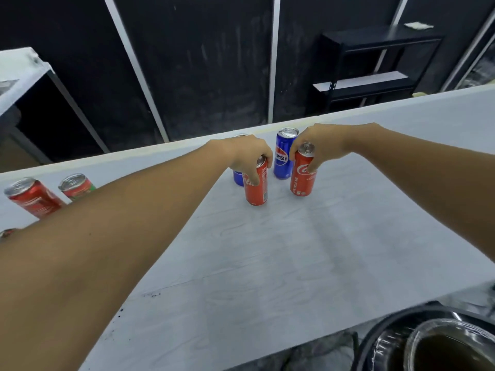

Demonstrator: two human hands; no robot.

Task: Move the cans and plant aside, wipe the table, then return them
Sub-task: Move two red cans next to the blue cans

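Observation:
On the white table (294, 250), my left hand (246, 153) grips the top of a red cola can (257, 188) standing upright. My right hand (318, 145) grips a second red cola can (302, 178), also upright, just to the right. Behind them stand a blue Pepsi can (284, 156) and another blue can (237, 178), mostly hidden by my left hand. At the far left stand a red can (33, 198) and a red-and-green can (76, 186). No plant is in view.
A black bin with a clear liner (428, 341) stands at the lower right, below the table's near edge. A black shelf unit (375, 65) is beyond the table's far edge. Another white surface (18, 73) sits at the far left. Small dark specks (152, 294) mark the table.

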